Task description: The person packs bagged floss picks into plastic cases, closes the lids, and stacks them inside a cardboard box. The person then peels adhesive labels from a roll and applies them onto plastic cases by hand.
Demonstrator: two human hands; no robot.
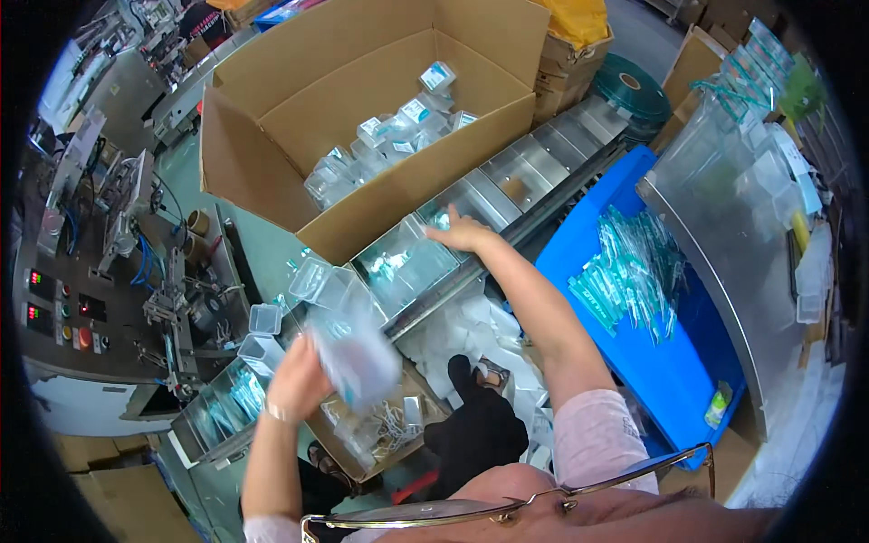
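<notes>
My left hand (300,378) is closed round a clear plastic box (360,366), which is smeared by motion. Other clear plastic containers (312,279) stand just beyond it on the line of metal trays. Farther right, my right hand (463,233) reaches over the edge of a metal tray (471,201), its forefinger and thumb apart. Nothing shows between those fingers. Close to it, a tray holds clear plastic and teal-printed packets (389,258). Several clear boxes with white and blue labels (398,127) lie in the large open carton (362,54) behind the trays.
At right, a blue bin (575,244) holds many teal-printed slim packs (629,271). A machine with a control panel (72,317) stands at left. Below the trays are a carton of scraps (367,462) and white sheeting (480,330). A green roll (631,86) sits at back right.
</notes>
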